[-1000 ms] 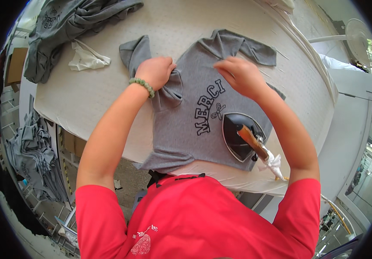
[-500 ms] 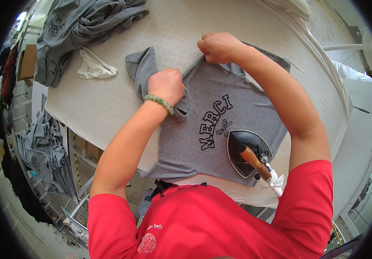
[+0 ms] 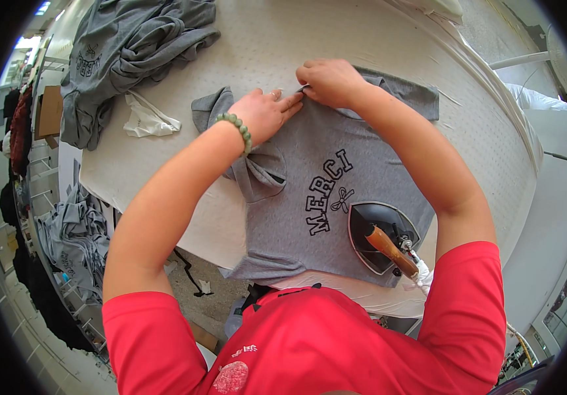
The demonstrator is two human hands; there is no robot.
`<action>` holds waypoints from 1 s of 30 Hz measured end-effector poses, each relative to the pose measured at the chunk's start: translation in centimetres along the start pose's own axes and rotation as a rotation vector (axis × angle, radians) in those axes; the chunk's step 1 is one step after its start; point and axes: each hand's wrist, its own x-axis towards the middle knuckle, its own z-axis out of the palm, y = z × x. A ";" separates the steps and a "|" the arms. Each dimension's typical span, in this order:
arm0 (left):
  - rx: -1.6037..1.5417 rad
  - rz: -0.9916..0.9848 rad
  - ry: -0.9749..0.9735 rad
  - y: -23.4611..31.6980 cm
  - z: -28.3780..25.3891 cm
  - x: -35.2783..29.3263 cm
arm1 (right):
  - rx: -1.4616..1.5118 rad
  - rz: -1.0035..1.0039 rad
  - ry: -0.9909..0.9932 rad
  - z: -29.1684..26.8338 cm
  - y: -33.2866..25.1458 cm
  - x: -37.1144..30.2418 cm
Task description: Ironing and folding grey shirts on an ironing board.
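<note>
A grey shirt (image 3: 277,227) with black lettering and a small bow lies spread on the padded white ironing table (image 3: 263,39). My right hand (image 3: 331,82) pinches the shirt's fabric at the shoulder beside the neckline. Close by, my left hand (image 3: 265,113), with a green bead bracelet above it, rests on the same shoulder, fingers stretched toward the right hand's fingertips. Below the left wrist, the left sleeve is bunched and folded. A black iron (image 3: 367,247) with a wooden handle sits on the shirt's lower right part, touched by neither hand.
More grey shirts (image 3: 145,49) lie heaped at the table's far left, beside a crumpled white cloth (image 3: 148,118). Further grey garments (image 3: 76,240) hang in a pile left of the table. A white-wrapped hose (image 3: 421,276) runs from the iron toward my right side.
My left hand has moved up and right from the sleeve to the shoulder, its fist opening into stretched fingers. My right hand has shifted slightly nearer, still pinching fabric. The sleeve has dropped into folds.
</note>
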 end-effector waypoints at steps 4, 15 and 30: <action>0.056 0.029 -0.046 -0.7 -0.1 0.7 | 0.037 0.249 0.321 -2.3 5.4 -6.1; 0.126 -0.059 -0.082 0.7 -0.2 1.2 | -0.115 0.554 0.426 -1.3 9.9 -8.8; 0.062 -0.093 -0.067 1.0 -0.8 2.0 | -0.079 0.269 0.522 3.1 -0.2 -14.6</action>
